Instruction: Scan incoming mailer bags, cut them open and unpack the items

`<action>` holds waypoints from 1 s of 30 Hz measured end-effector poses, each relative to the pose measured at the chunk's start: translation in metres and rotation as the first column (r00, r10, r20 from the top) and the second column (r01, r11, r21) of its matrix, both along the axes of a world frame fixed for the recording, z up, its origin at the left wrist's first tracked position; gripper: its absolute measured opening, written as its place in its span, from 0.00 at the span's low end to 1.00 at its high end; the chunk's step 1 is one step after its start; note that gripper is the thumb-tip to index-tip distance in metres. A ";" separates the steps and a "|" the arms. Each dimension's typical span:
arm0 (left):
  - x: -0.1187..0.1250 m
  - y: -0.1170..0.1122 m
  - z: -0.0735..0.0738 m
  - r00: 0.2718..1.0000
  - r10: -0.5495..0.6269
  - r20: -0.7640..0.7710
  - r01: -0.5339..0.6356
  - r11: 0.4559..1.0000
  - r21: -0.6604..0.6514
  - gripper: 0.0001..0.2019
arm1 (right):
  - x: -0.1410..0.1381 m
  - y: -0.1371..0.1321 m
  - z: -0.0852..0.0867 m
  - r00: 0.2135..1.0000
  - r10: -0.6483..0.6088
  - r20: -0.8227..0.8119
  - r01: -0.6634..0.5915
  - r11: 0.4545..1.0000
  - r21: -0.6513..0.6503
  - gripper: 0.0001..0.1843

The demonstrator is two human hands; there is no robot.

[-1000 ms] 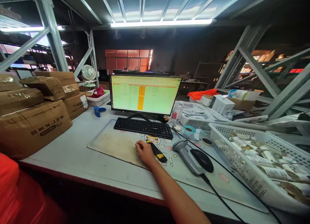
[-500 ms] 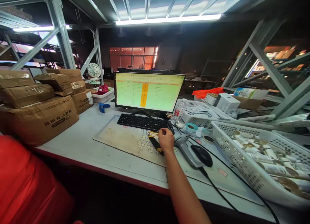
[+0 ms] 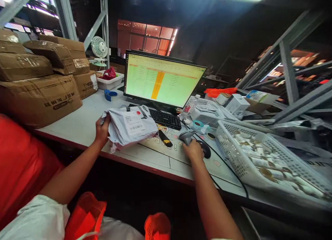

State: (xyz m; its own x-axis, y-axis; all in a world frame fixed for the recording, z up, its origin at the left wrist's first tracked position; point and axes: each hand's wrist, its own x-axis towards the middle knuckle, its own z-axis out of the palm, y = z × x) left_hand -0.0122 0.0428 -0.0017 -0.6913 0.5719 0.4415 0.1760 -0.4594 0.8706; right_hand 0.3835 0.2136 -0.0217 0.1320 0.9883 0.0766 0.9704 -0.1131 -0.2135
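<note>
My left hand grips the left end of a grey plastic mail parcel with a white barcode label, holding it over the desk mat in front of the keyboard. My right hand is closed around the handle of the grey barcode scanner, beside the black mouse. A black and yellow utility knife lies on the mat between the parcel and the scanner. The monitor shows a green spreadsheet with an orange column.
Taped cardboard boxes are stacked at the left of the desk. A white basket of small packaged items sits at the right, with tape rolls, a water bottle and more boxes behind. Orange mesh items lie below the desk edge.
My left hand has come up with the grey parcel over the mat. My right hand moved right from the knife to the scanner. The view tilted down.
</note>
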 end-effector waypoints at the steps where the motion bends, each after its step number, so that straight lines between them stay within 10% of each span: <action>1: 0.005 0.005 -0.008 0.998 -0.049 -0.028 0.049 0.999 -0.021 0.24 | -0.001 0.000 -0.001 1.000 -0.006 0.015 0.006 1.000 -0.019 0.31; 6: 0.007 0.006 -0.043 0.925 -0.368 -0.099 0.343 0.916 -0.208 0.24 | -0.009 0.013 0.006 0.998 -0.021 0.052 0.023 0.999 -0.042 0.26; 11: 0.002 -0.004 -0.065 0.913 -0.398 -0.094 0.365 0.896 -0.252 0.30 | -0.004 0.004 0.056 0.944 0.183 -0.273 -0.220 0.969 -0.113 0.17; 17: 0.004 -0.004 -0.060 0.892 -0.427 -0.147 0.368 0.875 -0.314 0.34 | -0.018 -0.064 0.130 0.612 0.253 -0.750 -0.654 0.695 -0.299 0.29; 21: -0.008 -0.008 -0.055 0.845 -0.476 -0.242 0.354 0.839 -0.414 0.35 | -0.035 -0.078 0.139 0.560 0.278 -0.780 -0.745 0.582 -0.327 0.29; 26: -0.024 -0.017 -0.066 0.786 -0.473 -0.398 0.244 0.829 -0.504 0.44 | -0.026 -0.034 0.101 0.683 0.506 -0.527 -0.661 0.735 -0.151 0.24; 30: -0.026 -0.019 -0.079 0.730 -0.472 -0.494 0.159 0.821 -0.549 0.43 | -0.008 0.009 0.050 0.922 0.376 -0.091 -0.382 0.921 -0.068 0.23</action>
